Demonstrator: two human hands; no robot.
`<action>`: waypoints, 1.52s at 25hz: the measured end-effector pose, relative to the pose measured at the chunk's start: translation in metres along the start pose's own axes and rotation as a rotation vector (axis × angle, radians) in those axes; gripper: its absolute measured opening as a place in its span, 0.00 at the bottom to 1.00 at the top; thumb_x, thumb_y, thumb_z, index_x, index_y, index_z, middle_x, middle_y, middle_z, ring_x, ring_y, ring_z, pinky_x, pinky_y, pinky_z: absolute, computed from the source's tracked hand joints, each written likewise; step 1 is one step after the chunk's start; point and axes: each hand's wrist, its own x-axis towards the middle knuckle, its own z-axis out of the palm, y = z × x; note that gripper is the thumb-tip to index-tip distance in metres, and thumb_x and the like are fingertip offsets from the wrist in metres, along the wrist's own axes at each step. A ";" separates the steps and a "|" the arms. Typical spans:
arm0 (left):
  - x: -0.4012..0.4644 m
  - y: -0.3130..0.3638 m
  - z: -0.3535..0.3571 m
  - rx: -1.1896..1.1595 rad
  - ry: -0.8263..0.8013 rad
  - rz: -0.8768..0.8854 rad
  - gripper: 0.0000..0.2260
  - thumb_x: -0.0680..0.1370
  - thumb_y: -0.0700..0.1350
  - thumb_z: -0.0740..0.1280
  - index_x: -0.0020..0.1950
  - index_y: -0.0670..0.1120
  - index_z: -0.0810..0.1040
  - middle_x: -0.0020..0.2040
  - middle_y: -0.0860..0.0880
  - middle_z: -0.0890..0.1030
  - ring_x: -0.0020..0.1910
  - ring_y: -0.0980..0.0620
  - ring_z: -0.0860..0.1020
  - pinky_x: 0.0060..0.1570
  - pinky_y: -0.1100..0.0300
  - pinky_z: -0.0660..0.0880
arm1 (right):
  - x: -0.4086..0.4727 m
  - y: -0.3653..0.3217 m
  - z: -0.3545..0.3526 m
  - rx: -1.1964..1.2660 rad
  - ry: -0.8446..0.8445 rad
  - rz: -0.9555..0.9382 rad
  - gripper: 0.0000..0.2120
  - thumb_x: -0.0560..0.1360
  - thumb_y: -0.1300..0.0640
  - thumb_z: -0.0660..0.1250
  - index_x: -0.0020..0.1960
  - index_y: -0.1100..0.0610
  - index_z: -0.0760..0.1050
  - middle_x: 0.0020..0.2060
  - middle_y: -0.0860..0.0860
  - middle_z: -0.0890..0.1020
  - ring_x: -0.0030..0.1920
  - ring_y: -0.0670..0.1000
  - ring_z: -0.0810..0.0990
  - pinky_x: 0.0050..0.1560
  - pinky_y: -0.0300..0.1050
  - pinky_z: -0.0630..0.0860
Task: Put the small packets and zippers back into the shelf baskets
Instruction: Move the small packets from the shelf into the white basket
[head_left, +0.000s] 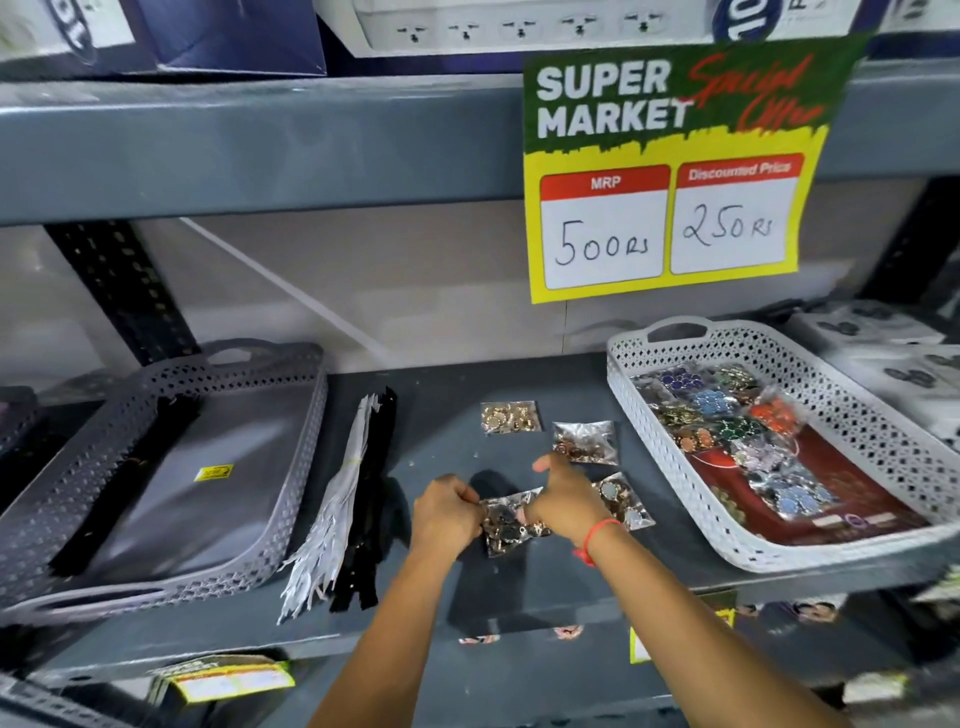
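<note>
- Head view: both hands pinch one clear crinkly packet (511, 522) of metal buttons, the left hand (448, 514) on its left edge, the right hand (563, 496) on its right edge.
- Three more packets (585, 441) lie loose on the grey metal shelf (447, 415).
- White and black zippers (345, 499) lie just beside the grey perforated basket (291, 499).
- The white lattice basket (883, 457) at right holds coloured packets; bare shelf lies between the baskets.

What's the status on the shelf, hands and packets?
Left hand and right hand both pinching one packet on the shelf. Three more packets loose. Zippers outside the grey basket. Nothing blocking the white basket.
</note>
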 end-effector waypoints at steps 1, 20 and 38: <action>0.002 0.000 0.001 -0.045 -0.006 -0.026 0.14 0.70 0.31 0.65 0.29 0.47 0.73 0.36 0.41 0.80 0.40 0.41 0.82 0.50 0.45 0.81 | -0.001 -0.002 -0.006 0.110 -0.003 0.005 0.28 0.67 0.68 0.70 0.65 0.60 0.67 0.59 0.59 0.75 0.49 0.52 0.74 0.50 0.44 0.73; -0.007 0.055 0.073 0.130 -0.240 -0.033 0.03 0.74 0.35 0.63 0.41 0.41 0.74 0.39 0.44 0.76 0.33 0.51 0.74 0.42 0.54 0.81 | 0.025 0.066 -0.170 -0.243 0.210 0.257 0.05 0.71 0.68 0.67 0.43 0.69 0.72 0.46 0.65 0.79 0.46 0.55 0.74 0.40 0.39 0.71; -0.003 0.098 0.060 -0.286 -0.167 0.177 0.13 0.74 0.32 0.63 0.30 0.41 0.74 0.24 0.46 0.79 0.27 0.49 0.78 0.33 0.59 0.76 | -0.005 0.060 -0.209 0.466 0.040 0.023 0.17 0.67 0.64 0.70 0.55 0.60 0.73 0.49 0.60 0.82 0.54 0.61 0.78 0.43 0.44 0.73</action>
